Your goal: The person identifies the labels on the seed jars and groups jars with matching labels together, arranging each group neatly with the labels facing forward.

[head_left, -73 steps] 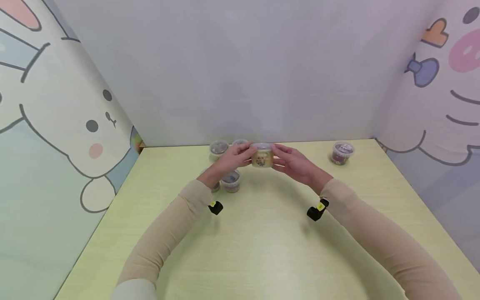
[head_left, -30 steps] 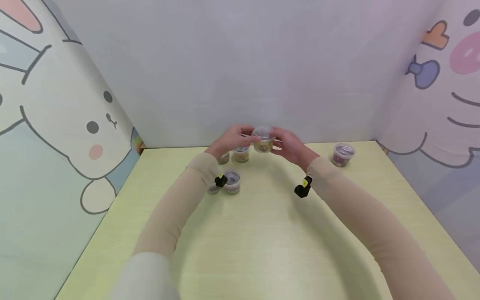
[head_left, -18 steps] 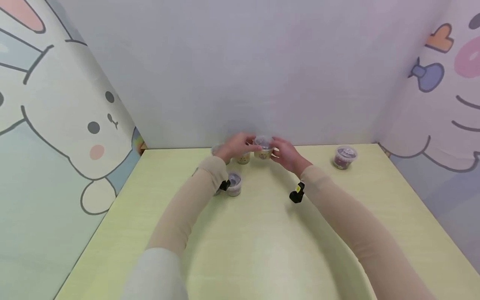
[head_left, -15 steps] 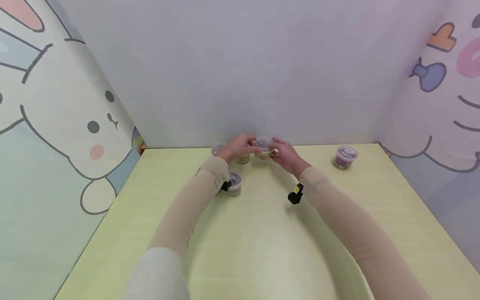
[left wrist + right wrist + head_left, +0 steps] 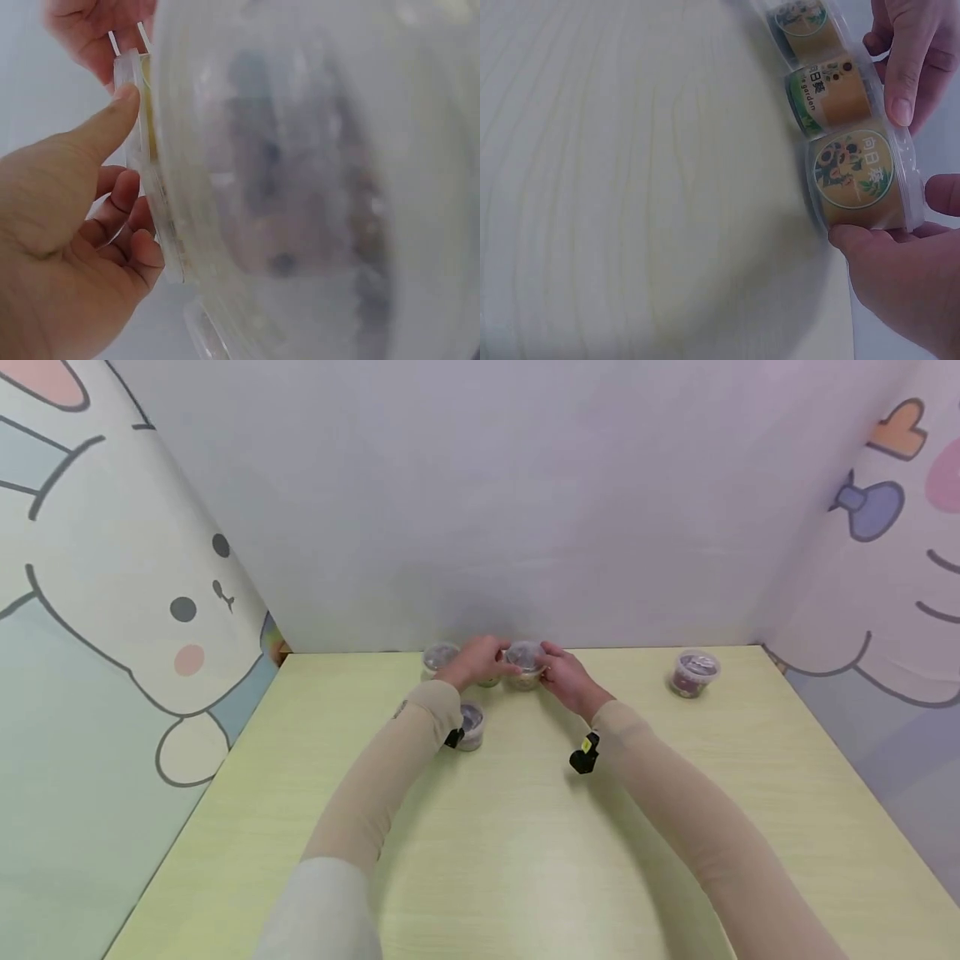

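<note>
Along the back edge of the pale yellow-green wooden table (image 5: 525, 860) stand several small clear plastic tubs. A lidded tub with a greyish top (image 5: 438, 657) sits at the far left of the row. Another clear tub with a green and orange label (image 5: 829, 98) stands just beside the held one, and a third with an orange label (image 5: 802, 22) comes next in line, all three close together in the right wrist view. Nearer the person, a clear tub with dark contents (image 5: 471, 725) is partly hidden behind the left sleeve and the black wrist camera. A lone tub with dark red contents (image 5: 694, 672) stands well apart at the right. Cartoon animal panels wall in the table on both sides.

The small round clear plastic tub with an orange sunflower label (image 5: 857, 178) is at the middle of the back edge, low at the table (whether it touches the surface cannot be told). Its clear lid is on, with a thin rim. The left hand (image 5: 477, 660) grips it from the left, thumb pressed on the lid's rim. The right hand (image 5: 566, 677) holds it from the right, fingers curled round its wall. The left wrist view is filled by a blurred clear tub wall.
</note>
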{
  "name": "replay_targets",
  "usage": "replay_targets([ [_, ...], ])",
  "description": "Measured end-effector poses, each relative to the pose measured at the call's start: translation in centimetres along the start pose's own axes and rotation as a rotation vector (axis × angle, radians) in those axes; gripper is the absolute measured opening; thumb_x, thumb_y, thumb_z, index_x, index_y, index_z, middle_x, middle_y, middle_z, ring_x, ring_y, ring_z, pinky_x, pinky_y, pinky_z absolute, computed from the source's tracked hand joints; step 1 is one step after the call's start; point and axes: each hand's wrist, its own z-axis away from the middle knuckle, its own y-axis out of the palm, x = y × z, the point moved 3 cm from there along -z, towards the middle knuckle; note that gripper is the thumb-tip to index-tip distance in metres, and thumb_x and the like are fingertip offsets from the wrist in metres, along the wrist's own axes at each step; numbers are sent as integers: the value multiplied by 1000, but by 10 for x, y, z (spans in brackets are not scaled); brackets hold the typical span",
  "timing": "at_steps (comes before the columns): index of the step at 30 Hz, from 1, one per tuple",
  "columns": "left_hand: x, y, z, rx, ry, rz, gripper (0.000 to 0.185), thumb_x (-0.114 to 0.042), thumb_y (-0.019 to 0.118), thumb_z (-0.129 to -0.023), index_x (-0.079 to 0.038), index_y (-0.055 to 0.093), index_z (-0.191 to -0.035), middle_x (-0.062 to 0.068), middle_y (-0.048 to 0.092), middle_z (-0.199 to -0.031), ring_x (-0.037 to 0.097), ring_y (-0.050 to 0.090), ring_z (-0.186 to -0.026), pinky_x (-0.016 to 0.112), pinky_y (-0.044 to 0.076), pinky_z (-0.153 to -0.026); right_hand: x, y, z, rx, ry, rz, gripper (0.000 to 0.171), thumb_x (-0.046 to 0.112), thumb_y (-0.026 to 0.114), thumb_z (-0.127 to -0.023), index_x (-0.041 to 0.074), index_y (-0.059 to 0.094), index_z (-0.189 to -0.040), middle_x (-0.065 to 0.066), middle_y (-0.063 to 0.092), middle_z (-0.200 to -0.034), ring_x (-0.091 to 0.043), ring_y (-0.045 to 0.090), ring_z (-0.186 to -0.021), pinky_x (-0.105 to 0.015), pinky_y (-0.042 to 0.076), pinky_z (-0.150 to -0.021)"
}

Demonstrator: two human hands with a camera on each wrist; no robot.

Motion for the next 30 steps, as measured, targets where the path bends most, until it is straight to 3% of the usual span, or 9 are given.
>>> replay_targets([
  [6,-6,-3,3,12,-5,-23,25,-31,73,-96,-8,67,-103,5,59,-84,17,50,-72,29,41,-62,-1,0,4,30,3,69,60,16,36,-112,8,6,-163,-19,9,-167,-30,15,-152,-46,21,-120],
  [10,-10,-5,6,28,-16,-46,30,-31,71,-97,-4,68,-110,10,65,-95,22,57,-82,33,48,-72,1,0,7,41,6,81,60,17,36,-112,8,5,-163,-19,10,-167,-32,16,-152,-46,22,-120],
  [13,-13,-6,7,38,-43,-92,43,-34,71,-97,-1,67,-124,15,68,-117,26,63,-103,36,51,-91,2,0,8,48,7,89,60,17,37,-112,9,7,-163,-19,10,-167,-33,17,-152,-46,22,-120],
  [17,-16,-6,7,60,-82,-146,57,-37,70,-97,0,59,-139,17,58,-142,30,54,-130,40,42,-109,3,-1,9,53,14,81,60,17,37,-112,10,8,-164,-19,10,-167,-33,16,-152,-46,22,-120],
  [30,-26,-10,9,98,-129,-172,59,-38,68,-98,2,56,-140,18,56,-143,32,51,-133,42,40,-111,-4,3,12,11,13,44,61,21,37,-112,15,4,-164,-22,12,-166,-36,22,-150,-45,27,-118],
])
